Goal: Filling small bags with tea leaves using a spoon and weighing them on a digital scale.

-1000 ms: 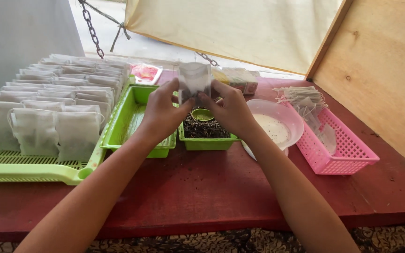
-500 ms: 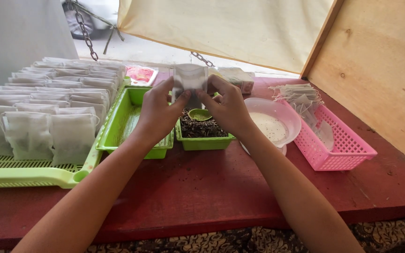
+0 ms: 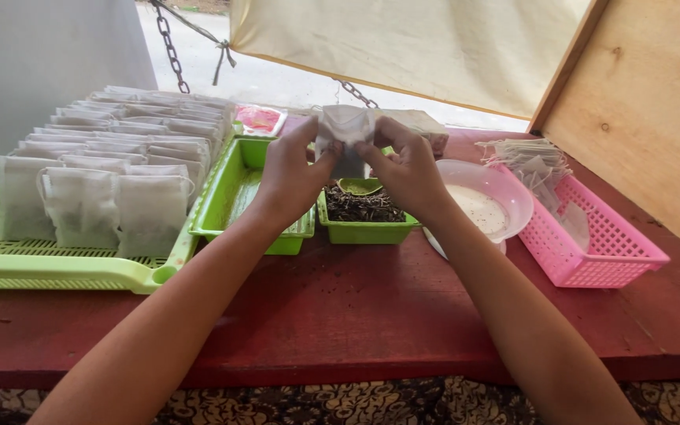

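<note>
Nearest to me is the bare red table (image 3: pixel 340 315), and above its middle I have my left hand (image 3: pixel 293 177) and my right hand (image 3: pixel 407 169) both pinching the same small white filter bag (image 3: pixel 344 130) — each grasps one upper side of it, directly over the small green tub of dark loose leaves (image 3: pixel 364 212). To do this step well I think I must keep the bag upright with its mouth on top, and pull the two sides evenly so nothing falls out. Farther left the green tray of filled bags (image 3: pixel 80 260) stands, and on the right the pink basket (image 3: pixel 592 244) with empty bags — well apart from my hands.
</note>
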